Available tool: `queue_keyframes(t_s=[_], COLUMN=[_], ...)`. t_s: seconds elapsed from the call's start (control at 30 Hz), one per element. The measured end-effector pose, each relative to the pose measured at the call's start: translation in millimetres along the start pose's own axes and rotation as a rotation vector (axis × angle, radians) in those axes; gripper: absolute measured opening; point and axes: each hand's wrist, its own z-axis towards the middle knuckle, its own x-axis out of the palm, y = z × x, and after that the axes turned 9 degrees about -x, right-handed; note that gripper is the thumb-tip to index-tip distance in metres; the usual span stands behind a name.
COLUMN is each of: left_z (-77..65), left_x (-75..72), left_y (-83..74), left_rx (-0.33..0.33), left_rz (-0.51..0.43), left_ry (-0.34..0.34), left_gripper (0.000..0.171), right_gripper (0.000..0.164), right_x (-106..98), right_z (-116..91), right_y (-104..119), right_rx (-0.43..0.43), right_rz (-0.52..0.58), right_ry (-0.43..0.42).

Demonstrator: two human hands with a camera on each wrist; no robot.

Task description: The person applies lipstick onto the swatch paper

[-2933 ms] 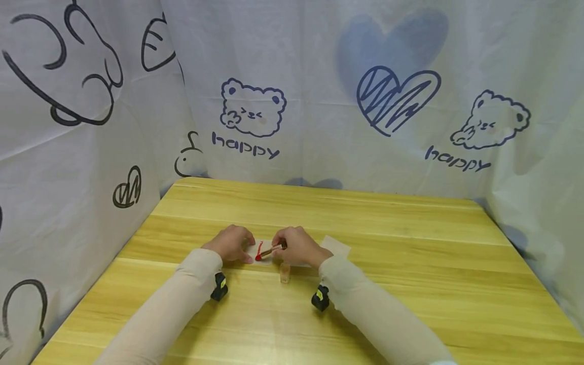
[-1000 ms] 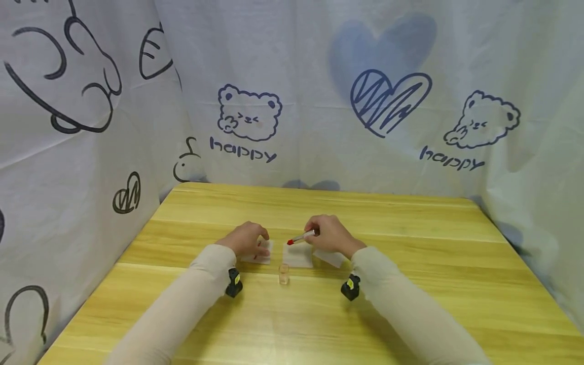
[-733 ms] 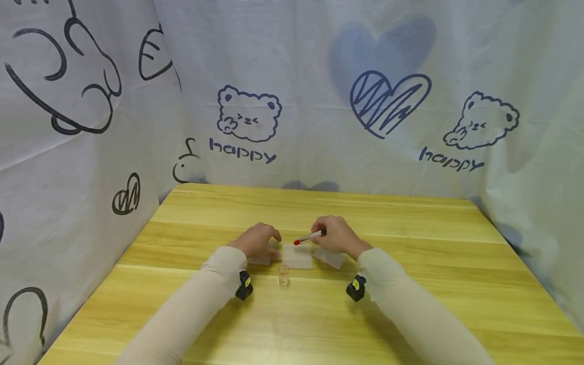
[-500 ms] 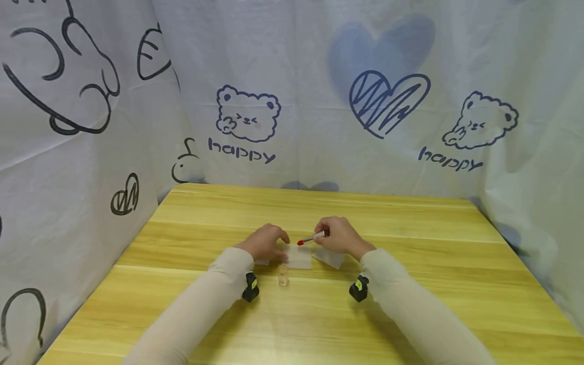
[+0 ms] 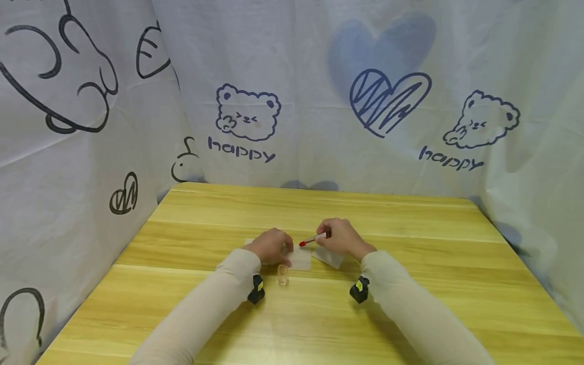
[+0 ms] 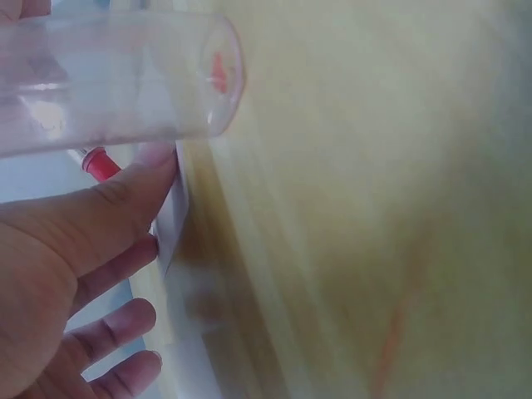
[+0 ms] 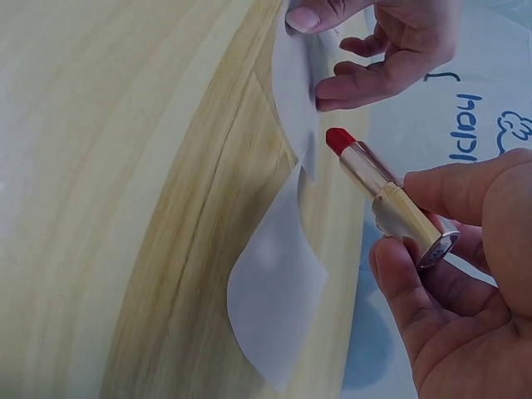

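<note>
My right hand (image 5: 341, 237) pinches a lipstick (image 7: 386, 195) between thumb and fingers, its red tip pointing left. The tip is close to the far edge of the middle white paper (image 5: 300, 257). My left hand (image 5: 272, 246) rests at the left side of that paper, with thumb and fingers apart and touching its edges. Beneath and behind this hand lies the left paper (image 5: 249, 241), mostly covered. Under my right hand a third paper (image 5: 328, 257) lies askew. A clear lipstick cap (image 5: 283, 275) stands on the near side of the middle paper, large in the left wrist view (image 6: 108, 79).
The wooden table (image 5: 388, 314) stretches around the papers on all sides. White cloth with drawn bears, hearts and the word happy hangs behind it and along both sides. A black wrist camera (image 5: 257, 290) sits on the left wrist, another (image 5: 359, 289) on the right.
The lipstick, which was on the left paper making a red mark, has moved right to the middle paper. My left hand has slid right onto the middle paper and covers the red marks.
</note>
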Motion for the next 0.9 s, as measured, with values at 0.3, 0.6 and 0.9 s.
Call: queue_keyframes(t_s=[0.3,0.6,0.9], left_z=[-2.3,-1.0,1.3], left_x=[2.8,-3.2,-3.0], left_y=[2.0,1.9,2.8], left_rx=[-0.033,-0.037,-0.013], left_rz=[0.001,0.007,0.038], left_ry=[0.014,-0.002,-0.014], left_gripper=[0.033,0.036,0.039], right_gripper=[0.009,0.010,0.012], right_x=[5.4,5.1,13.1], right_z=[0.3,3.6,7.5], right_y=[0.5,1.5,0.4], right_rx=[-0.003,-0.017,0.001], right_rz=[0.003,-0.008,0.003], right_ry=[0.018,-0.018,-0.064])
